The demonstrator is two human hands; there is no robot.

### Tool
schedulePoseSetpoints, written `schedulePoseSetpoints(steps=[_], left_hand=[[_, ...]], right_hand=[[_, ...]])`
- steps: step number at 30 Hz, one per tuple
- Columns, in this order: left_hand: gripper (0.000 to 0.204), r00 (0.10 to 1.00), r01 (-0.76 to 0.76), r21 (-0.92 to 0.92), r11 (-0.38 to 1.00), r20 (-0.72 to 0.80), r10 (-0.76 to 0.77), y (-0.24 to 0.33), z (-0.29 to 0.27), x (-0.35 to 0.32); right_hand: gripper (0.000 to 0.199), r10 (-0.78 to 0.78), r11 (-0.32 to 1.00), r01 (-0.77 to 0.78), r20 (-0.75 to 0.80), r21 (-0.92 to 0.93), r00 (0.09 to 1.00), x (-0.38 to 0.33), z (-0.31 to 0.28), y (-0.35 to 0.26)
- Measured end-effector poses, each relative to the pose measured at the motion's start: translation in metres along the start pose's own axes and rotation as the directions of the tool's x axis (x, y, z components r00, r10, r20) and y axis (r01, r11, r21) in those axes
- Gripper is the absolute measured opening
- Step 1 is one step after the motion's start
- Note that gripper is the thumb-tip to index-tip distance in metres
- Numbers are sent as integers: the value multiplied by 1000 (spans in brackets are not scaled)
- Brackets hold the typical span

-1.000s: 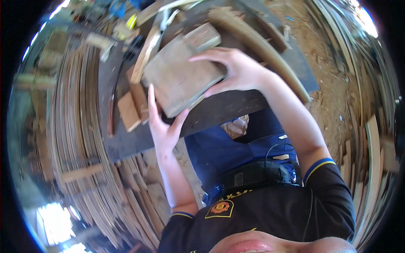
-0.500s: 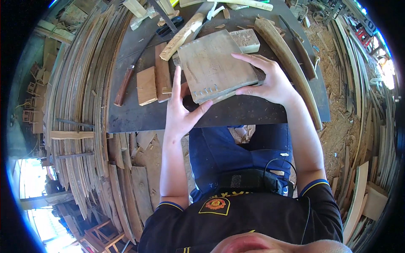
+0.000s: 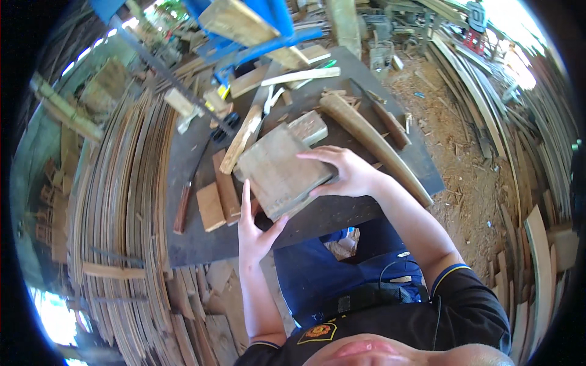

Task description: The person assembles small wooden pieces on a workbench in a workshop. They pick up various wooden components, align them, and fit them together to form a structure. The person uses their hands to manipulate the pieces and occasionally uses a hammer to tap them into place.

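Observation:
Between my two hands is a flat, square wooden board (image 3: 281, 168), tilted toward the right; a second layer seems to show under its near edge. My left hand (image 3: 255, 235) grips the near left corner, index finger stretched along the side and thumb at the near edge; its other fingers are partly hidden. My right hand (image 3: 349, 174) clasps the right side, fingers over the top face and thumb by the near right corner. A pale wooden block (image 3: 308, 127) lies behind the board. Left of it are a narrow brown board (image 3: 224, 180) and a reddish wooden block (image 3: 210, 208).
A long curved piece of wood (image 3: 372, 143) lies right on the dark table (image 3: 201, 247). A wooden-handled blade (image 3: 182, 210) lies left, a rough pale stick (image 3: 243, 140) behind. Stacked planks (image 3: 122, 201) line the left; a blue metal frame (image 3: 284, 24) stands at the back.
The view has tipped up, so table and hands appear lower and the blue frame has come in. Both hands stay at the board, whose place among the other pieces looks much the same.

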State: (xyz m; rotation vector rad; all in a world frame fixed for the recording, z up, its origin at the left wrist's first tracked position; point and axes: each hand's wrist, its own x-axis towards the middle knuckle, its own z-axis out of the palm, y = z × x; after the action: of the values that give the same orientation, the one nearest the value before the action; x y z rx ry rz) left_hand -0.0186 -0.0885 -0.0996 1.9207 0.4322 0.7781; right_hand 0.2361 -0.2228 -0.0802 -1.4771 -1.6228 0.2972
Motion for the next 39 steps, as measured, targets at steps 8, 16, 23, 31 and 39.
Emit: schedulePoseSetpoints(steps=[8,16,23,31,39], left_hand=[[108,1000,15,11,1000,16,-15,3,4,1],[95,995,51,28,998,87,-53,2,0,2],[86,997,51,6,999,50,-52,1,9,8],[83,998,3,113,994,-56,3,3,31,17],[85,998,-15,205,979,-56,27,6,28,14]], right_hand=[[83,39,999,-39,13,-5,999,-1,1,-1],[76,-12,996,11,-5,-94,1000,-5,4,3],[70,-21,963,-10,-112,-271,993,-4,8,12],[61,-40,943,-37,-221,-331,975,-2,11,20],[60,-68,937,-8,-205,-350,976,-2,6,18]])
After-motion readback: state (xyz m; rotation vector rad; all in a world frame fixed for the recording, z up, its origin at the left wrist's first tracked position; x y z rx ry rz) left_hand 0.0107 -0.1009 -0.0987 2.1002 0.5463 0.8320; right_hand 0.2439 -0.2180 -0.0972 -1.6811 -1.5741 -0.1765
